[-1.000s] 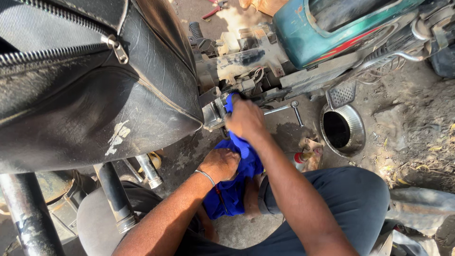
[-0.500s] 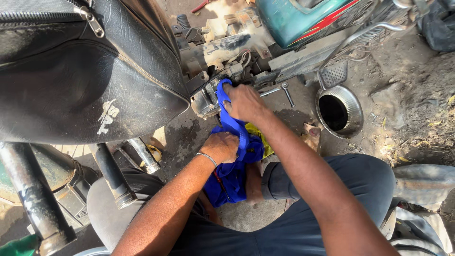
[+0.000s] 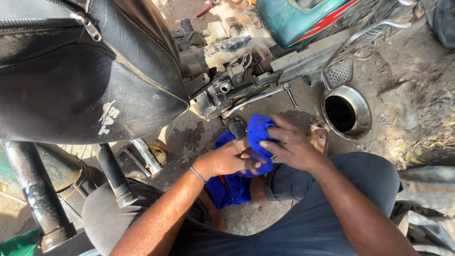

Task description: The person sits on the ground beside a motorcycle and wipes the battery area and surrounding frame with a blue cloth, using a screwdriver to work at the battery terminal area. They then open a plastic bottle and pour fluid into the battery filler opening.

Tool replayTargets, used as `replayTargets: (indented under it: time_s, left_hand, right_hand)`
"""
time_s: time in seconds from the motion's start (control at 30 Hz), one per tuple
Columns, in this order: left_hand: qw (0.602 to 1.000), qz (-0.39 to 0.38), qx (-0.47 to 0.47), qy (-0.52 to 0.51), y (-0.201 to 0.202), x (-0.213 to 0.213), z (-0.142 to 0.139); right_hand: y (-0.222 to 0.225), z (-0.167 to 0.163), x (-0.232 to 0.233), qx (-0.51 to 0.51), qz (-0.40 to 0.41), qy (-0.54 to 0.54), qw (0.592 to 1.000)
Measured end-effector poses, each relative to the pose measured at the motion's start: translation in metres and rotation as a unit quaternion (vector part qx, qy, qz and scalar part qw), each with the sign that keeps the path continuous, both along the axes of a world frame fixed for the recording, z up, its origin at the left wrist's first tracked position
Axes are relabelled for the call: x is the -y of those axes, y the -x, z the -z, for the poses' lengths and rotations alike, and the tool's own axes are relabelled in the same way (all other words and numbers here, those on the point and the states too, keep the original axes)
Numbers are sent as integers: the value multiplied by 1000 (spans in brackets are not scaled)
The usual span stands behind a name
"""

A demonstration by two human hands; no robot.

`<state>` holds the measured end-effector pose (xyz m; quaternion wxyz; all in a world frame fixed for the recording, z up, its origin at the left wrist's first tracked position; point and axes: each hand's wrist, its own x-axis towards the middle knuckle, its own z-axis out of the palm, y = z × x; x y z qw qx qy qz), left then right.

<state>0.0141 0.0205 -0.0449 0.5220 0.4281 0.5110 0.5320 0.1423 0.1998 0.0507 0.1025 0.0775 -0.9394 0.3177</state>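
Ground: oily dirt point(image 3: 417, 109) under a motorcycle point(image 3: 246, 61).
Seat: black point(image 3: 85, 80), upper left.
Bowl: metal point(image 3: 362, 106), dark inside, right of engine.
Cloth: blue point(image 3: 258, 137), bunched between both hands.
Hands: left hand point(image 3: 227, 159) and right hand point(image 3: 294, 147) clasp the cloth.

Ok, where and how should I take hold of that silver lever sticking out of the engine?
Probably at the free end of the silver lever, near the small crossbar at its tip, coming from the side nearest you. The rod runs bare and slightly tilted out from the engine block, while its inner end is crowded by housing. Both hands are busy with the blue cloth.
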Motion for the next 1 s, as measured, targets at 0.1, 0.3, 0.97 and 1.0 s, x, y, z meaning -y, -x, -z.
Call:
replayTargets:
  time_s: [0.1, 0.3, 0.97, 1.0]
  left_hand:
    - [999, -20, 1, 27, 0, -6, -1]
    - [956, -98, -276, -27, 6, -7, 10]
    - [854, -62, -477, 197, 6, -9, -3]
    - [860, -44, -482, 164, 6, -10, -5]
  right_hand:
    - [11, 29, 9, 75, 31, 14, 997]
    - [11, 57, -11, 241, 27, 23, 970]
    - [-11, 9, -90, 348, 273, 77, 894]
    - [-20, 4, -107, 279, 340, 14, 898]
